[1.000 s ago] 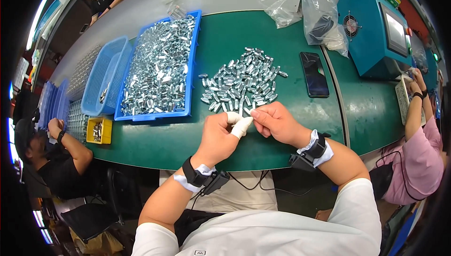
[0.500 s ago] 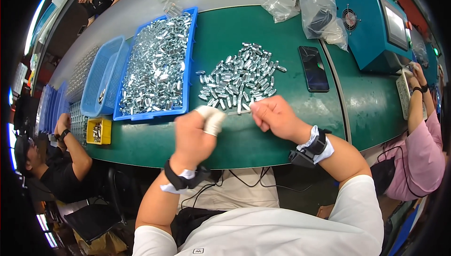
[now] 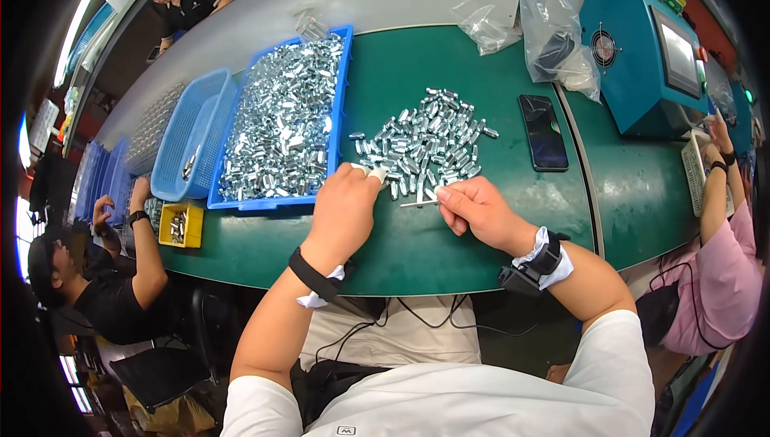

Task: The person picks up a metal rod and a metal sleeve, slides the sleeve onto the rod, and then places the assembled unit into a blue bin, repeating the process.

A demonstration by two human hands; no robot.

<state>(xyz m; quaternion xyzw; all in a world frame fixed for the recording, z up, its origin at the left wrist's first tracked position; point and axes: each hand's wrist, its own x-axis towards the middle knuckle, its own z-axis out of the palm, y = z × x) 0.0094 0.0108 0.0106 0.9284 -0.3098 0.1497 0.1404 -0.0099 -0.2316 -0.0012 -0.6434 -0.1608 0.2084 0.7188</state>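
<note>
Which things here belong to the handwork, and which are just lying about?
Seemingly in use:
- right hand, pinching a thin metal rod
- left hand, near the pile of silvery metal fittings
- blue tray of similar fittings, probably

Apparently just lying about:
- black smartphone
- clear plastic bag

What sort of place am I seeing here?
Probably a factory workshop: a blue tray full of small metal parts, a teal machine with a screen, and a person in pink working nearby.

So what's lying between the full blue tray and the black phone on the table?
In the head view, a loose pile of silvery metal parts lies between them on the green tabletop.
</note>
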